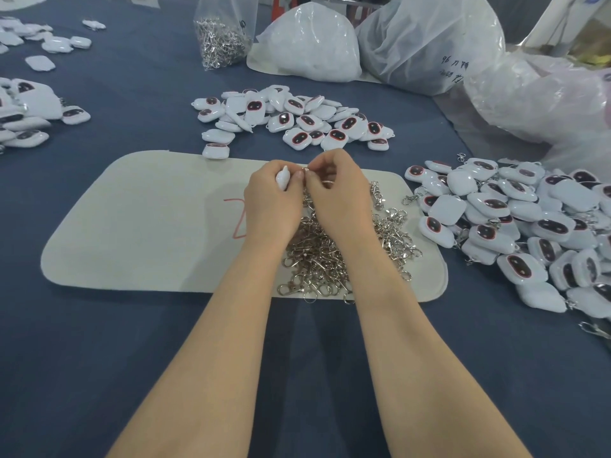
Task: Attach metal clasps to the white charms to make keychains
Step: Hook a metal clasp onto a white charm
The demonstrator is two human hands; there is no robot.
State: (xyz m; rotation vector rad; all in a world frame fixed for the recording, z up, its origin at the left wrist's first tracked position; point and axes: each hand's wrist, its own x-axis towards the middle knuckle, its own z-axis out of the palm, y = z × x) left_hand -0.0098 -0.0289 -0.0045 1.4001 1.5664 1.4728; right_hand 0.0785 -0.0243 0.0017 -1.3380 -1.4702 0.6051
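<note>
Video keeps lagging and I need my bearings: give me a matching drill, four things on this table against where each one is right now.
Things:
1. loose clasp pile
2. clear bag of clasps
3. white charm being worked on
4. heap of charms with clasps

Places:
a. far side, beside the white plastic bags
b. gripped in the left hand
c. on the beige mat
d. on the blue cloth, right of the mat

Pairs: 1-c, 2-a, 3-b, 4-d

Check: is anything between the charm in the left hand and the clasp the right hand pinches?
Nothing visible. The left hand holds the white charm right beside the clasp pinched by the right hand; fingertips hide the joint itself. The clasp pile lies below them.
</note>
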